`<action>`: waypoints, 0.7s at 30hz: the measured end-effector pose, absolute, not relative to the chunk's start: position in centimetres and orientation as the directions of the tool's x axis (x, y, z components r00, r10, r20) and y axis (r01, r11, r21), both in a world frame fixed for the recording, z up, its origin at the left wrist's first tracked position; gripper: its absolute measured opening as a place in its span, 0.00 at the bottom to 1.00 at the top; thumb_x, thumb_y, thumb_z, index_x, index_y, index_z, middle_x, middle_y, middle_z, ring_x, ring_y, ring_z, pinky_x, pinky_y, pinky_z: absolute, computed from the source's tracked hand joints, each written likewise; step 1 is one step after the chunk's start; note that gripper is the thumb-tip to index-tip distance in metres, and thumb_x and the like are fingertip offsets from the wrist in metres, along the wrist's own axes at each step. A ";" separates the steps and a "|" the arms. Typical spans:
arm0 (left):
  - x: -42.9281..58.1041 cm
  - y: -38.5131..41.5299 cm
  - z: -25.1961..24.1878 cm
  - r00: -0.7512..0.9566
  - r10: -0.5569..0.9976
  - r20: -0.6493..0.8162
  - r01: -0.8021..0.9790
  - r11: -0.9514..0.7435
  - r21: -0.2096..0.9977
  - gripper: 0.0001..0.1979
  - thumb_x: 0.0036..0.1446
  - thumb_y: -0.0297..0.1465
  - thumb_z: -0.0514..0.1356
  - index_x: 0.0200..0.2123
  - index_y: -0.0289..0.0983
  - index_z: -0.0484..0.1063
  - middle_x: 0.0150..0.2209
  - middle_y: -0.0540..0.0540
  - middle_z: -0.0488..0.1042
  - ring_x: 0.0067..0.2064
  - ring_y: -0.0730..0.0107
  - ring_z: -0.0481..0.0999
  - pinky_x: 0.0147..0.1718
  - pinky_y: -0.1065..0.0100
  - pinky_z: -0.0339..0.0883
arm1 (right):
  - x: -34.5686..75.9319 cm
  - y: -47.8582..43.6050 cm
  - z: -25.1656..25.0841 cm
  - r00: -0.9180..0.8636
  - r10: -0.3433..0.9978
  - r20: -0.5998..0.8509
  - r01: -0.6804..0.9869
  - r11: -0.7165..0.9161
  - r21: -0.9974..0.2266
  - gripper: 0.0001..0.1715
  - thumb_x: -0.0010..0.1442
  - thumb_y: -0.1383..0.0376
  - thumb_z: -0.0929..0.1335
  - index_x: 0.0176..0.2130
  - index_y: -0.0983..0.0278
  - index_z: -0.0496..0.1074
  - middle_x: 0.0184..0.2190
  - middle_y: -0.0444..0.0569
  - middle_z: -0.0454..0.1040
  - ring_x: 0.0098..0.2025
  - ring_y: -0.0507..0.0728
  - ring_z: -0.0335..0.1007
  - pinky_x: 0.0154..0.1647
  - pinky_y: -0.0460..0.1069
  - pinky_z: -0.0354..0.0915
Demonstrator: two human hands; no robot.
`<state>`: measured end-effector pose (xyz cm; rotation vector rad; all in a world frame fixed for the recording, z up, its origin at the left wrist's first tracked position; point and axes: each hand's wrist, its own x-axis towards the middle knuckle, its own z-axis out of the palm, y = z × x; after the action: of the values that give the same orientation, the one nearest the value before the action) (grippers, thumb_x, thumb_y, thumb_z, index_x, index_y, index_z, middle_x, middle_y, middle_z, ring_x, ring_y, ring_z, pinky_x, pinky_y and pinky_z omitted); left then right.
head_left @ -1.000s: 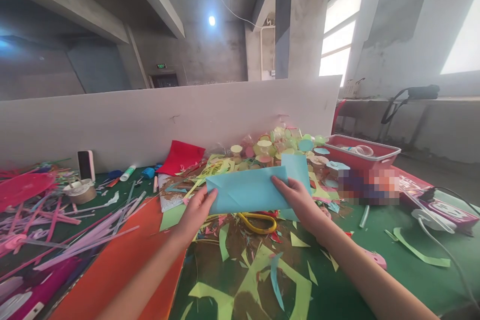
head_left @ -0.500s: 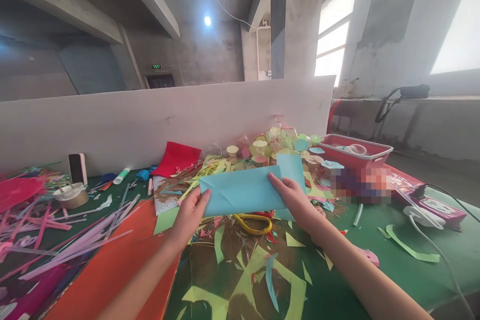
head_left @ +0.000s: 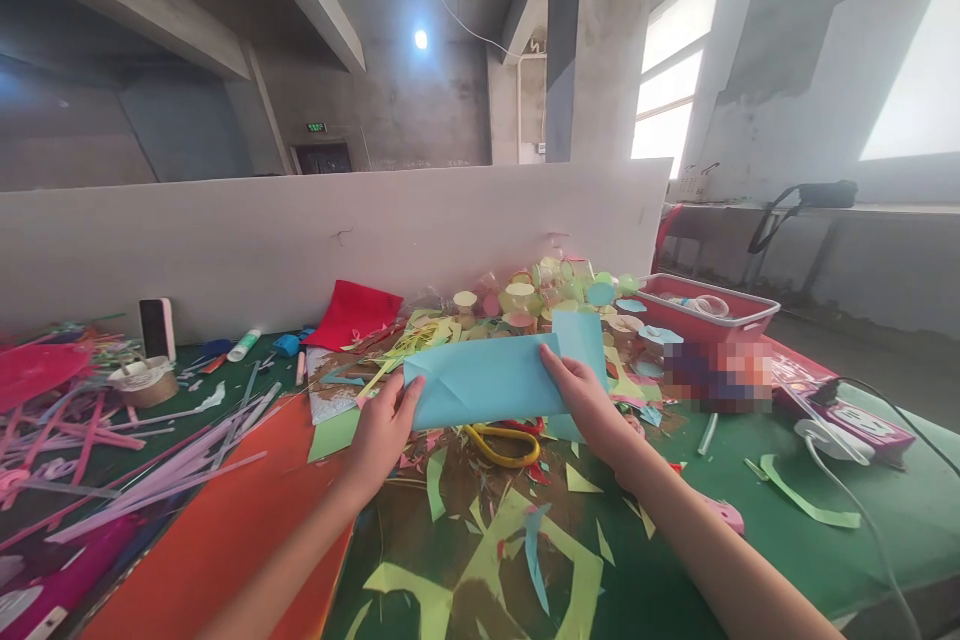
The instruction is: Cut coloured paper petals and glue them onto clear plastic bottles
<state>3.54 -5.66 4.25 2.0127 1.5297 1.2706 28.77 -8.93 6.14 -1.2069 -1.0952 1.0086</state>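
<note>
We take the scissors (head_left: pixel 504 442) as our reference and go left to right.

1. Well left of the scissors, an orange sheet (head_left: pixel 225 540) lies flat on the table (head_left: pixel 825 480).
2. Just left of the scissors, our left hand (head_left: pixel 384 428) pinches the left end of the paper (head_left: pixel 484 380). The thumb lies on the near face. The fingers are hidden behind the sheet.
3. Just above the scissors, we hold the blue paper clear of the table. It is folded into a long band with a slanting crease, and a flap stands up at its right end.
4. Just right of the scissors, our right hand (head_left: pixel 592 405) pinches the right end of the paper. The thumb lies along the near face, fingers behind.
5. Well right of the scissors stands a red tray (head_left: pixel 720 320).

Handling, as we judge it: the paper is very light, thin and limp. It sags if we hold only one end. It creases at once under pressure and tears easily. The surface looks matt, so slip is unlikely. We hold it at both short ends, near the folded edge, with a light pinch, away from the loose flap.
</note>
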 end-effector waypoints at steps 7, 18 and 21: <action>3.6 -5.9 4.3 -0.001 0.880 0.475 0.653 -0.359 0.667 0.16 0.57 0.47 0.50 0.30 0.41 0.64 0.17 0.57 0.54 0.20 0.70 0.56 0.24 0.69 0.51 | 28.8 -8.1 5.4 0.154 0.981 0.116 0.003 0.117 -0.993 0.33 0.46 0.36 0.67 0.23 0.61 0.58 0.18 0.38 0.51 0.23 0.51 0.47 0.24 0.46 0.45; 3.6 -5.6 4.0 0.107 0.922 0.371 0.462 -0.377 0.803 0.20 0.53 0.51 0.55 0.37 0.41 0.66 0.19 0.56 0.62 0.23 0.69 0.65 0.25 0.70 0.60 | 29.4 -8.1 5.7 0.207 0.967 0.147 -0.010 0.152 -0.988 0.32 0.46 0.37 0.67 0.23 0.63 0.64 0.18 0.41 0.61 0.22 0.52 0.55 0.22 0.47 0.51; 3.5 -5.6 4.4 0.135 0.950 0.280 0.390 -0.311 0.867 0.23 0.50 0.52 0.58 0.39 0.40 0.67 0.20 0.55 0.65 0.24 0.68 0.67 0.25 0.70 0.63 | 29.7 -7.8 5.6 0.212 0.966 0.147 -0.009 0.152 -0.988 0.32 0.46 0.37 0.67 0.25 0.64 0.68 0.19 0.44 0.66 0.24 0.55 0.60 0.23 0.47 0.54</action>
<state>3.54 -5.60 4.43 1.7907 1.2913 1.1480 29.72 -7.81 5.57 -1.1733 -1.1021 0.9562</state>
